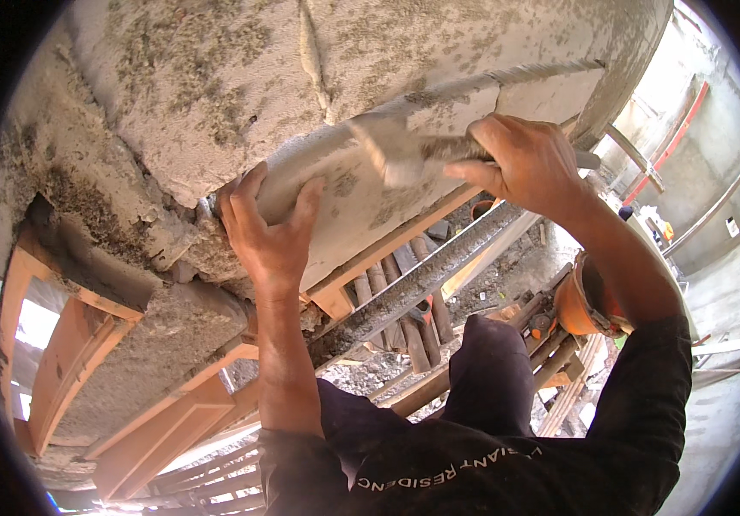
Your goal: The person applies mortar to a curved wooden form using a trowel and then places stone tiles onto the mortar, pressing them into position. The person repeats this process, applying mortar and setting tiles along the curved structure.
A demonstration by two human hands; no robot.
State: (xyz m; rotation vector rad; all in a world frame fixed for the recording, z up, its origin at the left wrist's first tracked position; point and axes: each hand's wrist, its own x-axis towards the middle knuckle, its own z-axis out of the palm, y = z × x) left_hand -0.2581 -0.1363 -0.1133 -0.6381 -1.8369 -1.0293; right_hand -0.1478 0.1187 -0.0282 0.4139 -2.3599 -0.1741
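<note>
My left hand (265, 232) is at the near left end of a long pale stone slab (370, 206), set below a rough stone wall (387, 52). Its thumb lies on the slab's face and its fingers curl at the end, with a gap between thumb and index finger. Farther right, my right hand (529, 163) is closed round the handle of a hammer (391, 155). Motion smears the hammer's pale head, which is over the slab's face, to the right of my left hand. Whether it touches the slab, I cannot tell.
A wooden strip (404, 236) runs under the slab, beside a mortar-crusted beam (421, 279). Below are wooden poles (404, 301) and rubble. An orange bucket (576, 301) stands below my right forearm. Wooden frames (69, 361) stand at left; a grey wall (731, 155) rises at right.
</note>
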